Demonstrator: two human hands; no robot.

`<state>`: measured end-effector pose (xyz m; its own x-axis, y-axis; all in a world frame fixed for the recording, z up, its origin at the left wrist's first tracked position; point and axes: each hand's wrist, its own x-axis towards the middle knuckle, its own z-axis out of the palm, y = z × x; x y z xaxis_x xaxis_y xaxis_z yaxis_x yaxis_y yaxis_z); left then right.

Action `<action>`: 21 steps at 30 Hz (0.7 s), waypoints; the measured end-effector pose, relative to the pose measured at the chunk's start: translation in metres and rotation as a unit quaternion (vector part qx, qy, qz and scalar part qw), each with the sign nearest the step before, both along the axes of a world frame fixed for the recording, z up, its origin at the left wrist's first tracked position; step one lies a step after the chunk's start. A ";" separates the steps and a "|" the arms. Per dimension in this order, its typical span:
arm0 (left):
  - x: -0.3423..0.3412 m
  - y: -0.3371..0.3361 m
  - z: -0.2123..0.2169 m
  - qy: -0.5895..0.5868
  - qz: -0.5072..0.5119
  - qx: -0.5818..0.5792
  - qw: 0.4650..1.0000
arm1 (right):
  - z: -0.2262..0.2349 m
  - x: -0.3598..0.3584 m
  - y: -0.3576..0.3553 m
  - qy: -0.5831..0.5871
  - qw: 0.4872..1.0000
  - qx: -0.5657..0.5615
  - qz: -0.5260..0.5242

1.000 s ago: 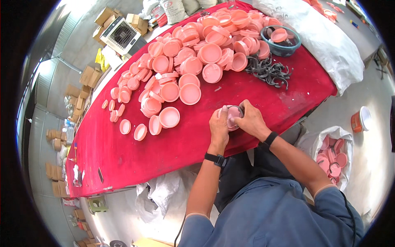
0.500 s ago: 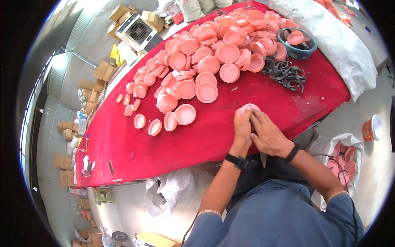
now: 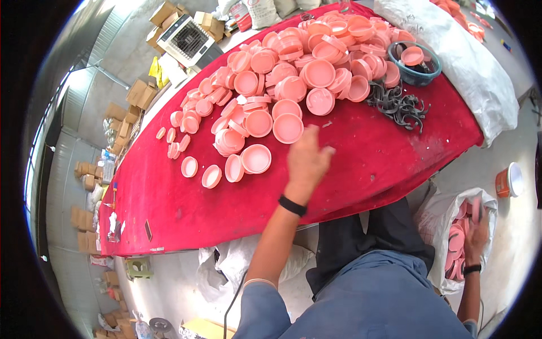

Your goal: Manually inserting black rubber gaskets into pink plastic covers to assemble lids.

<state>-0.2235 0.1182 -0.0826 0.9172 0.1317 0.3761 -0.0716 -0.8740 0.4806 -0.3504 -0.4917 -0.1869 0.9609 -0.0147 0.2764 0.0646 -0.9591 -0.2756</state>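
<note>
Over the red-covered table, my left hand (image 3: pixel 307 161) reaches toward the near edge of a pile of round pink plastic lids (image 3: pixel 287 129). Its thumb stands apart from the fingers, and nothing shows in its grasp. The fingertips are right beside the closest lid; whether they touch it is unclear. Off to the right and below the table edge, my right hand (image 3: pixel 477 240) is at the mouth of a white sack (image 3: pixel 435 217) that holds many pink pieces. A pink lid (image 3: pixel 477 209), seen edge-on and slightly blurred, is held in its fingers.
Beside the pile on the red cloth (image 3: pixel 361 164) lie black curved plastic pieces (image 3: pixel 401 107) and a teal basket (image 3: pixel 418 76). A large white sack (image 3: pixel 451 62) covers the table's right end. An orange bucket (image 3: pixel 509 181) stands on the floor at right; another white bag (image 3: pixel 237 265) lies below the table.
My hands, together around a pink piece at the near table edge before, have parted. The left moved forward and left to the lids; the right swung down right to the sack with a lid.
</note>
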 end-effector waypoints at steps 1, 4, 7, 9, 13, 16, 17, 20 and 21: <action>0.012 0.012 0.020 0.144 0.093 0.000 0.985 | -0.006 -0.025 -0.034 0.021 0.997 -0.076 -0.015; 0.026 0.056 -0.004 0.061 0.147 0.089 0.983 | -0.054 -0.071 -0.088 0.140 0.980 -0.058 -0.127; 0.039 0.065 -0.015 0.035 0.162 0.121 0.979 | -0.056 -0.064 -0.078 0.139 0.980 -0.061 -0.129; 0.043 0.075 -0.019 0.012 0.158 0.111 0.981 | -0.040 -0.019 -0.035 0.076 0.996 -0.020 -0.049; 0.037 0.078 -0.006 0.023 0.152 0.086 0.984 | 0.012 0.041 0.081 0.030 0.993 0.076 0.082; 0.020 0.054 0.007 -0.054 0.075 -0.003 0.996 | 0.059 0.060 0.172 0.086 0.952 0.265 0.123; 0.008 0.044 0.014 -0.025 -0.022 -0.253 0.967 | 0.065 0.069 0.200 0.118 0.913 0.375 0.105; -0.036 0.013 0.034 0.027 -0.167 -0.549 0.819 | 0.091 0.096 0.277 0.247 0.773 0.559 0.172; -0.052 0.007 0.040 0.038 -0.209 -0.605 0.767 | 0.103 0.099 0.307 0.273 0.693 0.636 0.200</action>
